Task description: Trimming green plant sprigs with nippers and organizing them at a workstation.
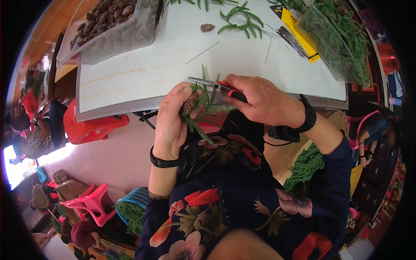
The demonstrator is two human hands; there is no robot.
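Near the table's front edge, my left hand point(168, 117) is closed round a brown pine cone point(190, 105) with green artificial pine sprigs point(200, 131) fanning out around it. My right hand point(266, 100) grips long-nosed pliers point(236, 95) by their red and black handles. The metal jaws point left, just above the pine cone, across a sprig that stands upward. Whether the jaws touch a wire there, I cannot tell. Part of the cone is hidden by my left fingers.
On the white table point(143, 69) lie a loose pine cone point(207, 27), thin wires point(203, 52), a green sprig ring point(241, 21) and a yellow packet point(299, 32). Clear bins of pine cones point(110, 15) and greenery point(342, 37) flank it. A red stool point(93, 122) stands left.
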